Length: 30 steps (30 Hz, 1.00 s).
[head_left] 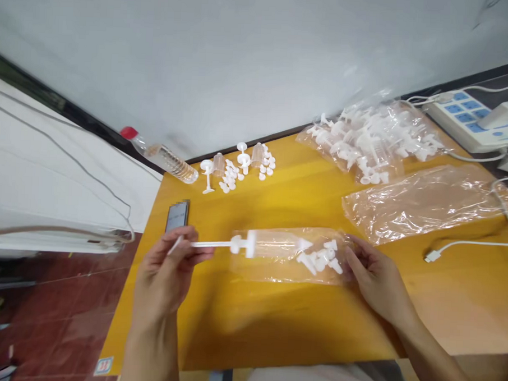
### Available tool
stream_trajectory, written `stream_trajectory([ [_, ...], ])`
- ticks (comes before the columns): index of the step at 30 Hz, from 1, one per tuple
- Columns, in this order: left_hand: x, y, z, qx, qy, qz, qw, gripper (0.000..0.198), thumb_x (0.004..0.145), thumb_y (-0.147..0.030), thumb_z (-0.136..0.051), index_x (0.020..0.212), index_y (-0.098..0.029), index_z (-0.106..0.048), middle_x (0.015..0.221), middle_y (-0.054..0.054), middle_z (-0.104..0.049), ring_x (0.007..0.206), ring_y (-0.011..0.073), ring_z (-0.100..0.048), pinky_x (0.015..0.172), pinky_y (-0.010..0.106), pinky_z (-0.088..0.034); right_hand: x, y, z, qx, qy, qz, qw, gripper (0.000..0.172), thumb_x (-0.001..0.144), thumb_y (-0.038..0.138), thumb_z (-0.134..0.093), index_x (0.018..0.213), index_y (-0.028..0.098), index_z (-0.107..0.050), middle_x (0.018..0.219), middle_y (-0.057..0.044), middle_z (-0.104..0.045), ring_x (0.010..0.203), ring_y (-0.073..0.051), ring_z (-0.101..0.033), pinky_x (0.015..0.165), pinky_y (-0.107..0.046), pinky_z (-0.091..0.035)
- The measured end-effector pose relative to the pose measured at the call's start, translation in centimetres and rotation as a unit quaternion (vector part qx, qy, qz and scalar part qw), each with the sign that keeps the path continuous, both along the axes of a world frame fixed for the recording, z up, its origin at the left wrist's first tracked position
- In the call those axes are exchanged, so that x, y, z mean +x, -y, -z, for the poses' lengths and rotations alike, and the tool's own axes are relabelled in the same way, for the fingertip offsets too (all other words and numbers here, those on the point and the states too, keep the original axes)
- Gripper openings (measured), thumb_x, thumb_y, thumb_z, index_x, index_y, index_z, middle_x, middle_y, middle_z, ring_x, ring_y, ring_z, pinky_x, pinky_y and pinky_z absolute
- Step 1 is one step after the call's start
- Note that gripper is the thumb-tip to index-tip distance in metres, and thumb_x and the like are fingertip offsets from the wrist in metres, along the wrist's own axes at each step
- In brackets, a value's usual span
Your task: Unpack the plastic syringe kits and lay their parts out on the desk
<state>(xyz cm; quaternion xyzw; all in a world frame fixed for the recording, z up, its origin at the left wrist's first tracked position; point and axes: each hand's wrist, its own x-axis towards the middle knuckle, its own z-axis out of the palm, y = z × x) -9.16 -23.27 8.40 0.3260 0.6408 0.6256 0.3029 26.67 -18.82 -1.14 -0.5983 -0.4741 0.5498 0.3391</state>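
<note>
Syringe [274, 246] lies between the two hands, over the desk [239, 336], barrel inside a clear bag [267, 273], rod [213, 245] projecting leftward. Long axis runs left to right, roughly along the line from hand to hand; tip [305, 244] points right. Left hand [165, 276] is the nearer, closed on the rod's outer end. Right hand [376, 280] pinches the bag's right end, apart from the tip; loose white nozzles [318, 258] sit in the bag between them. Phone [177, 215] just beyond the left hand. Farther back: bottle [171, 161], two groups of small white parts [229, 176], then a large bag of white pieces [374, 139] at right.
</note>
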Motion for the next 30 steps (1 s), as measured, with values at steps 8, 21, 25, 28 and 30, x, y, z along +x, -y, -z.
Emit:
stream_trajectory([
  [8,-4.9,2.1,0.0,0.123,-0.019,-0.141,0.982,0.009,0.071,-0.018,-0.077,0.075,-0.015,-0.070,0.067,-0.004,-0.067,0.051,0.0070,-0.055,0.050,0.018,-0.055,1.9,1.1,-0.9,0.162,0.258,-0.069,0.950,0.062,0.098,0.062,-0.050,0.138,0.016,-0.062,0.088,-0.007,-0.076,0.067,-0.020,-0.070,0.061,-0.033,-0.054],
  [21,1.0,-3.8,-0.9,0.171,0.063,-0.085,0.980,0.011,0.074,-0.023,-0.076,0.077,-0.015,-0.070,0.068,-0.003,-0.061,0.048,0.0065,-0.051,0.048,0.020,-0.050,-7.8,-6.6,-9.2,0.104,0.012,-0.182,0.978,0.070,0.097,0.079,-0.039,0.087,0.017,-0.069,0.068,-0.006,-0.066,0.056,-0.014,-0.060,0.053,-0.027,-0.046],
  [25,4.8,-6.0,1.4,0.131,0.056,0.025,0.989,0.026,0.086,-0.042,-0.079,0.094,-0.017,-0.075,0.083,0.000,-0.064,0.062,0.0083,-0.060,0.064,0.022,-0.054,-9.5,-9.1,-8.1,0.101,0.015,-0.085,0.991,0.073,0.092,0.082,-0.045,0.056,0.019,-0.045,0.048,0.003,-0.039,0.044,-0.007,-0.034,0.046,-0.024,-0.026],
  [28,5.7,-6.6,2.0,0.107,-0.025,0.060,0.992,0.026,0.096,-0.045,-0.070,0.103,-0.021,-0.076,0.099,0.003,-0.070,0.079,0.0112,-0.065,0.079,0.024,-0.055,-8.8,-10.5,-7.0,0.105,0.049,-0.055,0.992,0.072,0.091,0.079,-0.050,0.053,0.019,-0.044,0.047,0.004,-0.032,0.044,-0.006,-0.025,0.045,-0.025,-0.019],
  [30,5.4,-6.4,2.0,0.105,-0.082,0.059,0.989,0.026,0.096,-0.046,-0.070,0.109,-0.023,-0.074,0.111,0.006,-0.070,0.090,0.0140,-0.067,0.086,0.027,-0.056,-8.1,-11.4,-6.4,0.092,0.069,-0.037,0.993,0.070,0.093,0.076,-0.052,0.053,0.018,-0.047,0.046,0.003,-0.034,0.043,-0.007,-0.027,0.045,-0.025,-0.019],
])
